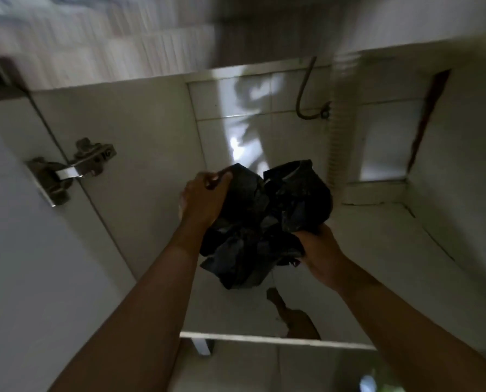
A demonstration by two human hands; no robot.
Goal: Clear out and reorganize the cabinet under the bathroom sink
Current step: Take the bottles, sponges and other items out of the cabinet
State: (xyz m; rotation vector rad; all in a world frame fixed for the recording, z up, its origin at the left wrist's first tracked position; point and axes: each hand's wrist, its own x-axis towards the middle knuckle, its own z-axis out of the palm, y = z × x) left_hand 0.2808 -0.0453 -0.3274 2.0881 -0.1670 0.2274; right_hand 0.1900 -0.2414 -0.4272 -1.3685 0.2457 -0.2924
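Being held above white cabinet floor point(377, 244), probably for removal: crumpled black plastic bag point(264, 222), clutched in fingers of left hand point(205, 199) and right hand point(318, 256).

- Two hands: left hand point(205, 196), right hand point(321, 256).
- One black plastic bundle point(264, 222), crumpled; how many bags make it up cannot be told.
- One cabinet door point(24, 250), standing open.
- One metal hinge point(72, 171).
- One corrugated drain hose point(339, 131).
- One thin curved pipe point(304, 91).
- One brown stain point(295, 315) on the cabinet floor.
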